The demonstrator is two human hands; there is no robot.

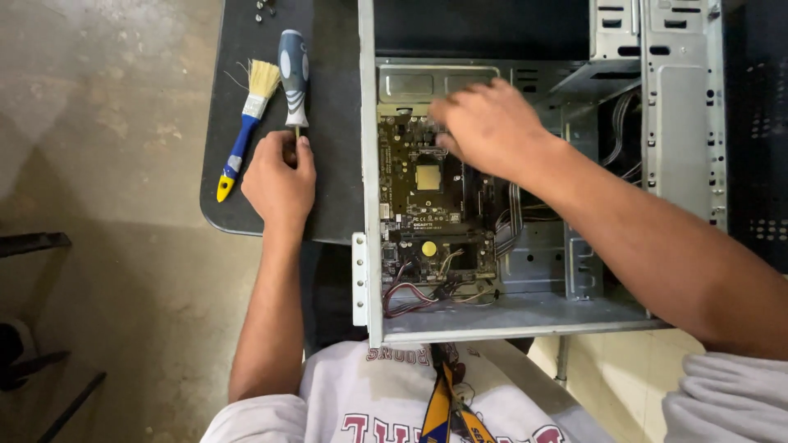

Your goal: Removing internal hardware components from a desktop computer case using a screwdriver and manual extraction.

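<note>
Grey sheet-metal computer case [685, 123] lies open on its side on one dark round-cornered table [336, 180], with one green-brown motherboard [431, 205] inside showing one square silver chip and one round yellow coin battery [428, 248], plus a bundle of grey cables [510, 221] beside it. My right hand [488, 127] reaches into the case over the top of the board with fingers curled, and I honestly can't tell if it's holding anything. My left hand [279, 176] rests on the table with its fingers pinched around the thin metal shaft of the one grey-and-blue-handled screwdriver [294, 74], and one blue-and-yellow-handled paintbrush [245, 123] lies just left of it.
</note>
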